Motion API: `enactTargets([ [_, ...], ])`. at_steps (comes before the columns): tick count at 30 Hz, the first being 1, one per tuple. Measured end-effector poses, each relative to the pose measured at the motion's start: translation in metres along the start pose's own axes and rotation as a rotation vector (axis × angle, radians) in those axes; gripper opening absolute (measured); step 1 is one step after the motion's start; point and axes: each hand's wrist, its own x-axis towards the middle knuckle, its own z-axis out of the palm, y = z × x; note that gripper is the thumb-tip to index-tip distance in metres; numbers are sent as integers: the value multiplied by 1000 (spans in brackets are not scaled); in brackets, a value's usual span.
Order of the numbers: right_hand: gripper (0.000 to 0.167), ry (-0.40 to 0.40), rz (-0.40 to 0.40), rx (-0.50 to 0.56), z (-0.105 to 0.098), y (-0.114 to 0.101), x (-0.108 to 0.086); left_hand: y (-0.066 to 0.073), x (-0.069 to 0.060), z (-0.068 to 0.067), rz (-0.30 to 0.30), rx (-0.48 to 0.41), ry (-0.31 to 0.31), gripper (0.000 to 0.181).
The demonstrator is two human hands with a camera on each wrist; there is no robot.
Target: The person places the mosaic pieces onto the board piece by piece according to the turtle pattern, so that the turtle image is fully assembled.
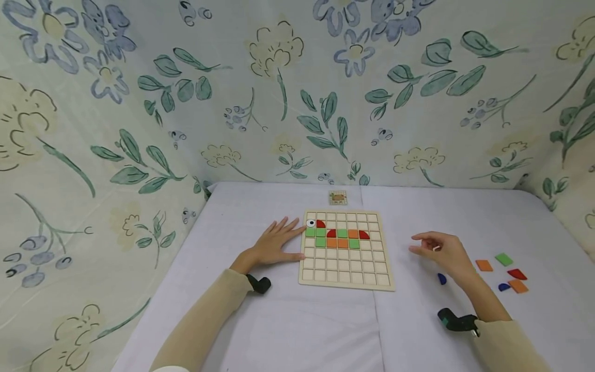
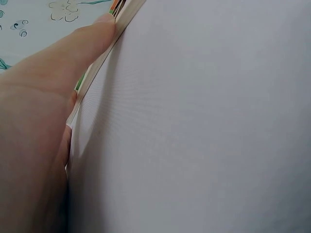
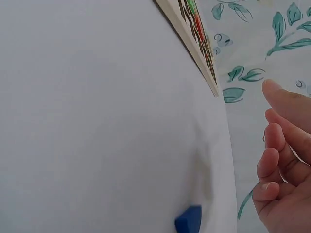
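Note:
A square wooden grid board (image 1: 344, 268) lies on the table, with red, green and orange tiles and a round eye piece (image 1: 311, 223) set in its upper rows. My left hand (image 1: 274, 244) rests at the board's left edge, fingers spread, with the thumb and a fingertip touching the rim. To the right of the board my right hand (image 1: 441, 250) hovers above the cloth. Its fingers are loosely bent, thumb and index finger apart, holding nothing. A blue half-round piece (image 1: 442, 279) lies just below that hand; the same blue piece (image 3: 188, 219) shows in the right wrist view.
Right of my right hand lie loose pieces: an orange square (image 1: 484, 265), a green square (image 1: 504, 259), a red piece (image 1: 517, 274), another orange square (image 1: 518, 286) and a blue half-round (image 1: 504, 287). A small picture card (image 1: 338, 197) lies behind the board. Floral cloth hangs around the table.

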Motion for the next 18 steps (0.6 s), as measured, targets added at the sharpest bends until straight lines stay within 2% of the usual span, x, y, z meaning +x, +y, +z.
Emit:
enactTargets([
  [4, 41, 27, 55, 2, -14, 14, -11, 2, -1, -3, 0, -27, -3, 91],
  [12, 49, 80, 146, -30, -34, 41, -30, -1, 0, -2, 13, -16, 13, 91],
  [18, 51, 83, 185, 9, -47, 56, -44, 0, -1, -1, 14, -24, 2, 91],
])
